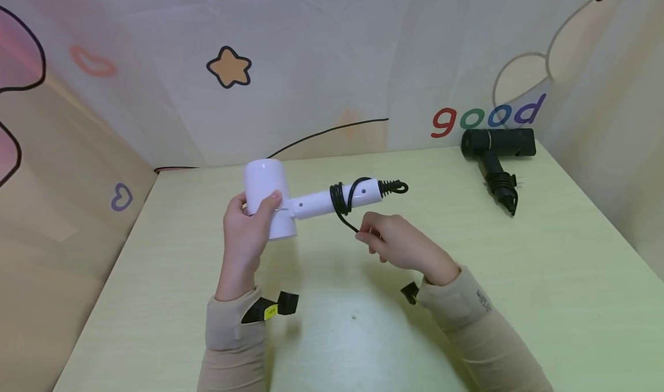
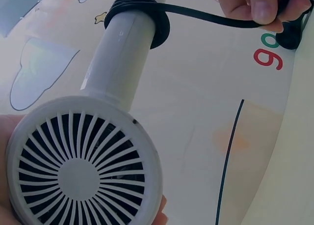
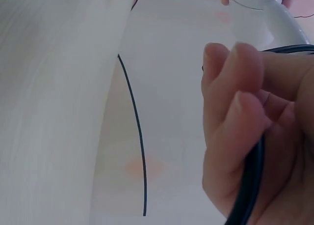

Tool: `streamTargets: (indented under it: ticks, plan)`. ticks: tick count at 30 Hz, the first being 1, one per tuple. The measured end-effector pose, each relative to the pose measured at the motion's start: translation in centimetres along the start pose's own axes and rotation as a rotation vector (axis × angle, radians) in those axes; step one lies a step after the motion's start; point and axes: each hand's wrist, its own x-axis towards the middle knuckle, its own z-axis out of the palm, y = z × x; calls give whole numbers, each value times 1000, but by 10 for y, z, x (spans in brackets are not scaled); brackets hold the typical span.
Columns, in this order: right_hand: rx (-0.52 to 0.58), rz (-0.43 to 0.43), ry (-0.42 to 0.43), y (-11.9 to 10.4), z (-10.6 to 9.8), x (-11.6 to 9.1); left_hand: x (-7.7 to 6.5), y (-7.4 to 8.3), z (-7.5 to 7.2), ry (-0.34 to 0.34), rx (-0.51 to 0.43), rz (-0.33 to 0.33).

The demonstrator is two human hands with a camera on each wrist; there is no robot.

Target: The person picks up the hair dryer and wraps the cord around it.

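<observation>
A white hair dryer (image 1: pixel 266 184) is held above the table, its handle pointing right. My left hand (image 1: pixel 246 230) grips its barrel, with the thumb across the front. A black power cord (image 1: pixel 339 199) is wound in several loops round the handle. My right hand (image 1: pixel 396 241) pinches a stretch of this cord just below the handle. In the left wrist view the slatted grille (image 2: pixel 78 178) of the barrel faces the camera, and the cord runs taut from the coil to the right fingers. The right wrist view shows the curled fingers (image 3: pixel 240 122) with cord passing through the palm.
A black hair dryer (image 1: pixel 500 144) lies at the table's back right, its own cord wrapped round the handle. Behind the pale wooden table (image 1: pixel 155 276) hangs a printed cloth backdrop (image 1: pixel 321 63); a side cloth borders the left.
</observation>
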Motion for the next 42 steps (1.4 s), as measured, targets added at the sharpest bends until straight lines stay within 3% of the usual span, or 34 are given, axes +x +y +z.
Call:
streamTargets:
  ticks: [6,12,21,30,36,42]
  plan:
    - [-16,42,105,4,1,4,-1,-1,0,-63,3,-14]
    - [25,1,238,8,1,7,-2,-2,0,-114,-4,4]
    - [15,122,195,7,-2,2,-4,1,1,-180,30,12]
    - [-113,-27,363,8,-4,4,-6,1,-5,-262,56,23]
    - [-113,-51,355,15,-7,5,-6,1,-10,-328,107,27]
    - [-127,-17,345,16,-7,4,-6,-1,-13,-400,178,51]
